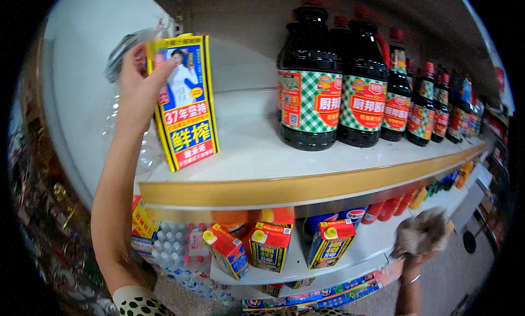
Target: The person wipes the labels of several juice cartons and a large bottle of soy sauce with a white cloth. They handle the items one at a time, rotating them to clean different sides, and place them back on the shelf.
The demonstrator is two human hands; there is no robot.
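My left hand [141, 78] grips a tall drink carton [189, 106] near its top, thumb across the printed front. The carton is yellow, blue and red and leans slightly on the upper white shelf [246, 156], by its left end. Behind my wrist stands a clear plastic bottle [149, 152], partly hidden. Low on the right, my right hand [420, 258] holds a grey fluffy duster or cloth [422, 232], blurred, beside the lower shelf. A bracelet circles that wrist.
Large dark sauce bottles [311, 106] with red caps line the upper shelf, smaller ones [422, 106] further right. A tan edge strip [262, 191] fronts it. Several cartons [270, 246] with yellow caps stand on the lower shelf. Packed water bottles [172, 242] are at lower left.
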